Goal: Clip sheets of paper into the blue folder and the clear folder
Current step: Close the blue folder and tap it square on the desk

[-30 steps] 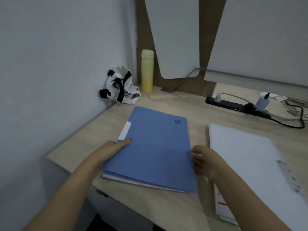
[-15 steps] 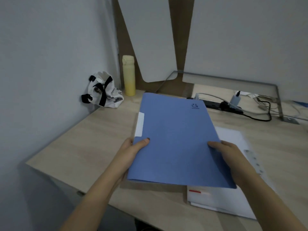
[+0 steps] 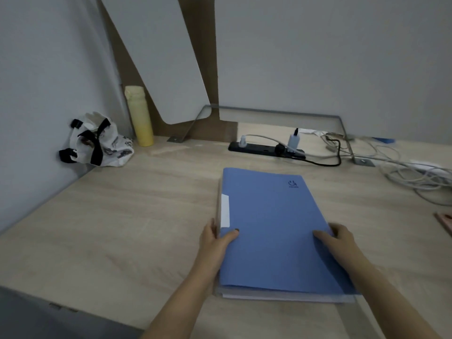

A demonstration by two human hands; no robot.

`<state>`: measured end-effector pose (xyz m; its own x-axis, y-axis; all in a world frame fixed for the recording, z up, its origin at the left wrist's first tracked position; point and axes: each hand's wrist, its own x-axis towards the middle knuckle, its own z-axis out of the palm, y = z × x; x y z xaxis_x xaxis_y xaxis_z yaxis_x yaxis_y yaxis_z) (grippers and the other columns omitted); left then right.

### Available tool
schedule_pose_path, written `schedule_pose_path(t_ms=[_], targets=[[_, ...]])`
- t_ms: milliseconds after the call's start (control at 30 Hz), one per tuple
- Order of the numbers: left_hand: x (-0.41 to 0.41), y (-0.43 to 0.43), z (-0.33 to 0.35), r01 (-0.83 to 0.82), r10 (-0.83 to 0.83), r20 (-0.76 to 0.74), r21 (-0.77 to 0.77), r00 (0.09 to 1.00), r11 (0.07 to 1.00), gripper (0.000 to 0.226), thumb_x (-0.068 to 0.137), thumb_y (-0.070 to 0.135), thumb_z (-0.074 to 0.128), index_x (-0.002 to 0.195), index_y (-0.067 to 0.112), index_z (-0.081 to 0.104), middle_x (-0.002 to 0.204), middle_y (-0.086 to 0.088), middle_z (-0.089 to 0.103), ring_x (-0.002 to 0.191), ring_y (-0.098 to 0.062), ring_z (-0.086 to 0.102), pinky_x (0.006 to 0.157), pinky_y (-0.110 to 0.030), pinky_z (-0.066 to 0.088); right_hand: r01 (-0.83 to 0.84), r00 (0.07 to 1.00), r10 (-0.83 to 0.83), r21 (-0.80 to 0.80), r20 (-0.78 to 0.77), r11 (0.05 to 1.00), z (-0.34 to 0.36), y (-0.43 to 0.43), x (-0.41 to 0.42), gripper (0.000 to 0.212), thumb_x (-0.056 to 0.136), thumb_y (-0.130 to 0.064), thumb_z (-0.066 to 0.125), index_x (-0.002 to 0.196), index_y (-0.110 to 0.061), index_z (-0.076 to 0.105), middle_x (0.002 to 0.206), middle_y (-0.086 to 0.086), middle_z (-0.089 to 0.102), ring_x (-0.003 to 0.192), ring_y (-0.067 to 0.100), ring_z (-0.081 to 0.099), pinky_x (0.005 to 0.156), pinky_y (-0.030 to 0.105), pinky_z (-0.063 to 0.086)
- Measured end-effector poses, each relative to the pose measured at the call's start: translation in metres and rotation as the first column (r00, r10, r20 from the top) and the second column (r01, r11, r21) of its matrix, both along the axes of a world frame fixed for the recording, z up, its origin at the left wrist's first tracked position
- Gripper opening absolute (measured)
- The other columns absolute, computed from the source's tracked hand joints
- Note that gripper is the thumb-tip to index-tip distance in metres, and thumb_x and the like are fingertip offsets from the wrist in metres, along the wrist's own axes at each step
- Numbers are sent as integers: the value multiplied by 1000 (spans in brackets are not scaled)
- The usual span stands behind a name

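The blue folder [image 3: 274,228] lies shut on top of a stack, and the white paper and clear folder edge [image 3: 281,297] show under its near side. A white label tab [image 3: 225,211] sits on its left edge. My left hand [image 3: 215,243] grips the folder's left edge, thumb on the cover and fingers beneath. My right hand [image 3: 338,243] holds the right edge with the thumb lying on the cover.
A wooden desk [image 3: 122,216] meets a wall on the left. At the back stand a yellow bottle [image 3: 140,116], a white-and-black bag [image 3: 97,143], a black power strip [image 3: 264,148] and tangled cables [image 3: 413,170]. A pink object [image 3: 445,222] pokes in at the right edge.
Both hands lifted the blue folder off the left of the desk, carried it right and set it down on the stack of white paper and clear folder.
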<state>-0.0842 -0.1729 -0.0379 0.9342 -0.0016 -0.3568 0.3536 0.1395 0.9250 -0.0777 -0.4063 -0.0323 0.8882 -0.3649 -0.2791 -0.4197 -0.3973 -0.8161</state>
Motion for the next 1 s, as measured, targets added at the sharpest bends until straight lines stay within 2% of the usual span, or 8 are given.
schedule_pose_path(t_ms=[167, 333, 433, 500, 633, 733, 900, 1000], targets=[[10, 11, 0, 81, -99, -118, -145, 988, 986, 28, 87, 22, 58, 112, 10, 66, 106, -8, 74, 99, -26, 69, 87, -38, 54, -69, 997, 64, 131, 43, 989, -1, -4, -3, 40, 92, -14, 50, 131, -11, 40, 120, 9, 49, 94, 26, 49, 83, 36, 38], [12, -4, 3, 141, -148, -124, -64, 981, 988, 27, 84, 24, 65, 106, 9, 69, 102, -10, 74, 94, -27, 71, 82, -35, 57, -66, 997, 57, 191, 53, 979, -2, -13, -8, 45, 91, -18, 52, 135, -18, 41, 121, 4, 51, 97, 25, 52, 84, 37, 39], [7, -11, -7, 14, -14, 0, -5, 1000, 1000, 28, 76, 27, 71, 101, 13, 68, 95, -7, 76, 86, -26, 72, 81, -43, 58, -63, 996, 48, 234, 71, 970, 1, -16, -13, 44, 89, -19, 56, 131, -17, 43, 111, -1, 53, 87, 16, 55, 75, 34, 42], [4, -14, -4, -34, 21, 129, 101, 991, 994, 54, 61, 43, 75, 106, 17, 63, 99, -3, 74, 88, -23, 72, 84, -46, 57, -43, 997, 21, 288, 80, 957, 3, -18, -12, 49, 86, -25, 61, 130, -12, 45, 109, -2, 58, 90, 16, 59, 71, 32, 45], [2, -8, 18, -100, 29, 400, 158, 916, 982, 58, 66, 32, 74, 115, 13, 51, 100, 5, 66, 77, 5, 65, 73, -17, 54, -99, 993, 66, 407, 94, 908, 15, -11, -5, 46, 80, -41, 63, 117, -15, 60, 107, 3, 71, 97, 24, 67, 78, 35, 50], [8, 12, 39, -143, 8, 558, 199, 830, 970, 57, 70, 31, 71, 119, 20, 44, 105, 15, 59, 81, 13, 61, 68, -9, 52, -200, 954, 77, 423, 291, 884, 36, 5, 2, 43, 78, -41, 65, 115, -21, 60, 105, -5, 73, 95, 18, 69, 78, 33, 51], [19, 54, 50, -202, -16, 664, 250, 747, 947, 58, 65, 52, 65, 114, 41, 38, 115, 20, 54, 103, 5, 58, 79, -13, 52, -291, 843, 61, 359, 535, 887, 53, 35, 4, 49, 74, -40, 66, 121, -36, 50, 120, -17, 62, 104, 0, 62, 89, 30, 49], [13, 66, 35, -179, 7, 640, 204, 768, 963, 55, 61, 55, 64, 110, 47, 39, 111, 19, 60, 101, 2, 61, 78, -17, 54, -330, 830, 82, 366, 552, 870, 45, 52, 0, 44, 76, -33, 62, 110, -52, 41, 114, -32, 54, 90, -20, 58, 77, 17, 50]])
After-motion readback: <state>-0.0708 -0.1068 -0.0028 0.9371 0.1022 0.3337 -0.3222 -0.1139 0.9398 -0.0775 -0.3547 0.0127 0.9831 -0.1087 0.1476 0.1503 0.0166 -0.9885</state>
